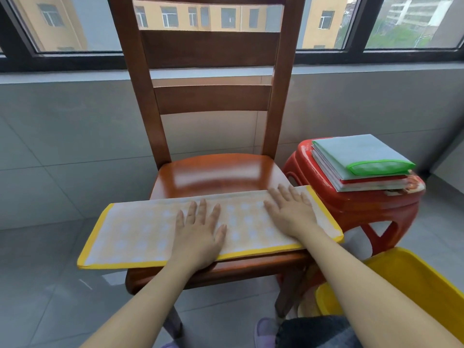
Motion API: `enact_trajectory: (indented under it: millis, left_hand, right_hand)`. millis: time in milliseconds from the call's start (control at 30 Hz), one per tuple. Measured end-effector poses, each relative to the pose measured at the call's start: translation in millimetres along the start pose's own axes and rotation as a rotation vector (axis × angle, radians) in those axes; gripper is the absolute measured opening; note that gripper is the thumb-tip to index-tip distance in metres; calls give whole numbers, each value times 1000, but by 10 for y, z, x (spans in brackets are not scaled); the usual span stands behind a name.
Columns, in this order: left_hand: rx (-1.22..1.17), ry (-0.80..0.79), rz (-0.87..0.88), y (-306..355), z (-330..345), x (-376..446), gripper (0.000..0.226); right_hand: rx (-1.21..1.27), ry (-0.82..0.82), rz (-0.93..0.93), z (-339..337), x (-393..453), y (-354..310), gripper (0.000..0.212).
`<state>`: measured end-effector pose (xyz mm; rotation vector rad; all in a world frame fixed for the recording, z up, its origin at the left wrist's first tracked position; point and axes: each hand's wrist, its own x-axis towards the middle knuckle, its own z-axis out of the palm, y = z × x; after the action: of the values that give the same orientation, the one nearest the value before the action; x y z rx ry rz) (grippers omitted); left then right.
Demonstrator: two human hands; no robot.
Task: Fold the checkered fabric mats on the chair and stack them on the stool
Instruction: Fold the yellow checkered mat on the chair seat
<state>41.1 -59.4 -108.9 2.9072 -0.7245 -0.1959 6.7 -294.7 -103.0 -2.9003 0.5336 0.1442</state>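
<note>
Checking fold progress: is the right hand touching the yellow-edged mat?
Touching. The head view shows the right hand lying flat, fingers straight, on the yellow-edged mat.

I see a grey tiled floor meeting a grey tiled wall. Above the grey sill, dark-framed windows admit daylight and show yellow buildings outside.

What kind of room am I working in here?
Probably a home or dormitory room by a window: tiled floor, wooden chair, red plastic stool, apartment-style buildings outside the window.
</note>
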Motion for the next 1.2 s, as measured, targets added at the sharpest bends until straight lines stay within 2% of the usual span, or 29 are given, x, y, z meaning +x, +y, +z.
enact_trajectory:
  millis: [200, 267, 333, 400, 500, 667, 933, 1100, 1200]
  left_hand:
    - [-8, -15, 0, 16, -9, 4, 59]
    - [-11, -34, 7, 53, -16, -5, 58]
    - [-28, -51, 32, 176, -13, -37, 55]
    - [-94, -61, 67, 349, -5, -55, 53]
    - [-199, -64, 60, 467, -27, -19, 53]
    - [-65, -3, -76, -86, -64, 90, 54]
    - [-51, 48, -268, -686, -134, 32, 56]
    - [-185, 0, -350, -763, -273, -33, 60]
    - [-342, 56, -411, -864, -411, -85, 65]
  right_hand:
    - [-13, 24, 128, -41, -20, 27, 62]
    - [-73, 93, 57, -74, -52, -71, 57]
    - [-24, 127, -84, -71, -107, -232, 52]
    - [71, 75, -179, -8, -179, -374, 50]
    - [53, 44, -219, 126, -256, -403, 50]
    - [32, 47, -209, 159, -273, -366, 51]
    - [17, 30, -198, 134, -285, -385, 51]
    - [14, 38, -196, 108, -283, -469, 49]
    - [187, 161, -359, 102, -306, -636, 45]
